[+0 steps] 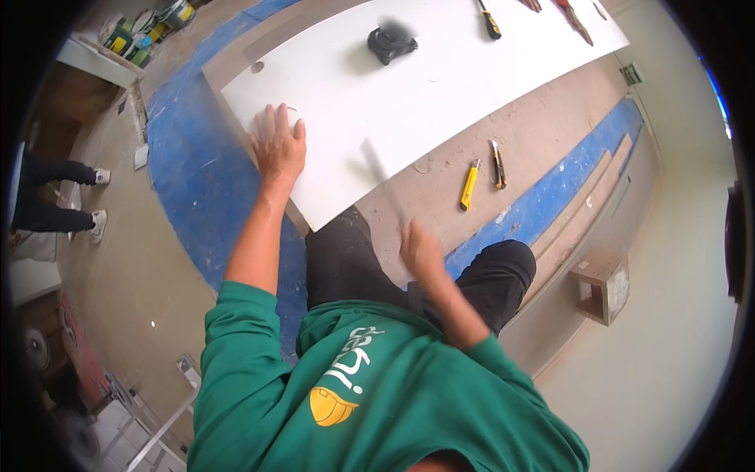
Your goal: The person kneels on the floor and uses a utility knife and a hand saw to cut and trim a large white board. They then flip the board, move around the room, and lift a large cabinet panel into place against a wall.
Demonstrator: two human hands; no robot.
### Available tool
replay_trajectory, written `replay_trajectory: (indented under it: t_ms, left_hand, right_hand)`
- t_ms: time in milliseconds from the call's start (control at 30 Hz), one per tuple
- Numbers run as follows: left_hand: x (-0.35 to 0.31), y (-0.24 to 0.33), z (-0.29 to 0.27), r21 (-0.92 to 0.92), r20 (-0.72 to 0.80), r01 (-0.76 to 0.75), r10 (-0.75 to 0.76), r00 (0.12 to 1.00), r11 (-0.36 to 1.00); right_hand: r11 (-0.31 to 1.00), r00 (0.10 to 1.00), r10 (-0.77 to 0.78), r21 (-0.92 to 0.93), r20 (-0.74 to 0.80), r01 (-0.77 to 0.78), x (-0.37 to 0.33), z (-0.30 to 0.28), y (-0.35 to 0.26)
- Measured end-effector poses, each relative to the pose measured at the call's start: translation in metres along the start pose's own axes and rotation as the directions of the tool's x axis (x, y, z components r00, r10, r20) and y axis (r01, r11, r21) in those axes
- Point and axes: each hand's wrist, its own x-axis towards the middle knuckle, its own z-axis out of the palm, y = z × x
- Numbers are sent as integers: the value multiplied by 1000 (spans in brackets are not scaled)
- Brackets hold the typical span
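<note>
A white panel (330, 118) lies across a brownish board (448, 145) in front of me. My left hand (279, 145) rests flat on the panel's near left part, fingers spread. In my right hand (422, 250), closed near the panel's front edge, is a long flat grey tool (376, 161). Motion smears this tool, so its exact kind and its contact with the edge are unclear. Right of it on the board are a yellow utility knife (469, 186) and a dark utility knife (498, 165). Farther back on the panel sits a bulky black object (392, 46), its top blurred.
A yellow-and-black screwdriver (491, 23) and red-handled pliers (576, 22) lie at the panel's far right. Thin shavings litter the board. Blue sheeting (185, 149) covers floor. A person (59, 193) stands left; buckets (122, 39) stand far left. A wooden box (602, 285) is at right.
</note>
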Motion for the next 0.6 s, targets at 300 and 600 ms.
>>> replay_trajectory:
  t_ms: [300, 600]
  left_hand:
    - [-5, 6, -4, -4, 35, -16, 16, 999, 1000]
    - [-1, 3, 5, 5, -40, -49, 49, 998, 999]
  right_hand:
    - [999, 960, 24, -14, -279, -29, 107, -36, 63]
    - [996, 988, -85, 7, -128, 86, 76, 19, 71]
